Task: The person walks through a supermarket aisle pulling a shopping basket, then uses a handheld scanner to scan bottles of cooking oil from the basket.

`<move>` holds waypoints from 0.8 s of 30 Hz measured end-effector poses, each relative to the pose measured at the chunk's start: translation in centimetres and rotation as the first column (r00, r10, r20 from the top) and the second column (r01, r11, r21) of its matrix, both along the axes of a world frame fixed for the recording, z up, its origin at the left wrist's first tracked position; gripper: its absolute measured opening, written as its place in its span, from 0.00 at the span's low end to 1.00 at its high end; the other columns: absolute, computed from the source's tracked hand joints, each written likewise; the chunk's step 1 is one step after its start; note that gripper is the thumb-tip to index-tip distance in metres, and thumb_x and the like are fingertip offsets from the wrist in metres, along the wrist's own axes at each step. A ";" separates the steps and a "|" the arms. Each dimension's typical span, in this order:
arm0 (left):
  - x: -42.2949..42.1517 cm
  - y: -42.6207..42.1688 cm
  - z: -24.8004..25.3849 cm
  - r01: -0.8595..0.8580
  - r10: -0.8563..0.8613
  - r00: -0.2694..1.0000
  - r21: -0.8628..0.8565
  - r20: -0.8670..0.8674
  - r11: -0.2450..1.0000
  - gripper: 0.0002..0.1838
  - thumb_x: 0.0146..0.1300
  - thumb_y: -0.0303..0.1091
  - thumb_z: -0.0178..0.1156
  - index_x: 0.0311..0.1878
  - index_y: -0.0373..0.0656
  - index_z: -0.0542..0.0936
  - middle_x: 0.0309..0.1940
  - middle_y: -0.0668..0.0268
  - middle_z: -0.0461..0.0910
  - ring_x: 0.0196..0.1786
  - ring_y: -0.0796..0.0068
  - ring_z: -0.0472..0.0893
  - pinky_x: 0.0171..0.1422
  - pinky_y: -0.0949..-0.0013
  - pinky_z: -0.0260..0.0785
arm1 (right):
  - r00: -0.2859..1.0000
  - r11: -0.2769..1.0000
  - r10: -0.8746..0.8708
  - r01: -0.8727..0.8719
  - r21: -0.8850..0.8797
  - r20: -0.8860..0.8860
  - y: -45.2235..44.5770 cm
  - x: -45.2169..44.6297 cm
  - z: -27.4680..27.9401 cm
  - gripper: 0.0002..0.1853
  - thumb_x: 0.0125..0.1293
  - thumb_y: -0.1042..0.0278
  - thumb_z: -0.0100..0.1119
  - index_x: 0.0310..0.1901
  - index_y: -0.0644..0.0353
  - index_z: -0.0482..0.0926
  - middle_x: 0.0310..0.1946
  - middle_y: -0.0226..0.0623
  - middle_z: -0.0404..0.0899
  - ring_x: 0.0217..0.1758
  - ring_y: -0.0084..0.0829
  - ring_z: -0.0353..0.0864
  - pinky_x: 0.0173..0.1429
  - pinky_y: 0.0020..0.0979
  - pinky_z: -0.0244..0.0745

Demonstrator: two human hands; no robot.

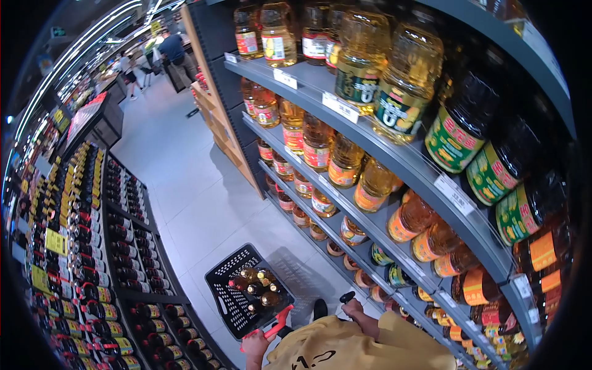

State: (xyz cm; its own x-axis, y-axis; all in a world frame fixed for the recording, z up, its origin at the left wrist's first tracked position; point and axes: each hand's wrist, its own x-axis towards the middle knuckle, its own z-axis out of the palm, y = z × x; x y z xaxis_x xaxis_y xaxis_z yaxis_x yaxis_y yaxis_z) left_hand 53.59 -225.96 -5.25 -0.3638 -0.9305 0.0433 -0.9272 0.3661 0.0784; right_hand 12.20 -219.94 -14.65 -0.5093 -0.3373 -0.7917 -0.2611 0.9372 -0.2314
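Note:
At the bottom of the head view, my left hand [254, 346] is closed around the red handle [279, 325] of a dark plastic shopping basket [221, 295]. Several bottles [270, 298] with golden and dark contents are bunched together inside the basket. My right hand [354, 310] is in front of my yellow shirt, with its fingers closed on a small black rounded object [347, 297] whose kind I cannot make out. The lower oil shelves are nearest to that hand, but it does not appear to touch them.
Grey shelves [394, 157] of cooking oil bottles [404, 80] rise along my right. Racks of dark bottles [92, 277] line my left. Between them a pale tiled aisle [179, 203] leads to distant people [174, 52]. A wooden-edged shelf end [225, 123] borders the aisle.

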 end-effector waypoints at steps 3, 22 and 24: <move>-0.2 -0.4 0.5 -0.017 0.017 1.000 0.018 -0.003 1.000 0.31 0.48 0.72 0.65 0.18 0.51 0.76 0.15 0.68 0.77 0.18 0.62 0.79 0.22 0.59 0.70 | 1.000 1.000 0.008 -0.007 0.031 -0.020 -0.4 -0.7 -0.5 0.19 0.52 0.61 0.62 0.43 0.64 0.85 0.38 0.46 0.87 0.42 0.39 0.89 0.48 0.38 0.81; -0.5 -6.3 2.9 -0.050 0.051 0.998 0.023 -0.027 0.998 0.32 0.49 0.73 0.65 0.18 0.50 0.79 0.11 0.67 0.75 0.15 0.64 0.79 0.21 0.60 0.72 | 0.999 0.998 0.032 -0.031 0.058 -0.010 -2.7 0.6 -3.1 0.20 0.51 0.60 0.65 0.45 0.61 0.84 0.45 0.50 0.86 0.54 0.46 0.85 0.60 0.42 0.79; -0.1 -7.8 3.0 -0.014 0.015 0.999 0.009 -0.049 1.000 0.31 0.49 0.73 0.65 0.19 0.50 0.80 0.10 0.67 0.75 0.16 0.63 0.80 0.21 0.60 0.72 | 0.988 0.991 0.124 -0.119 0.059 -0.091 -2.9 0.9 -4.3 0.22 0.52 0.56 0.66 0.45 0.61 0.84 0.46 0.49 0.86 0.55 0.48 0.84 0.60 0.44 0.78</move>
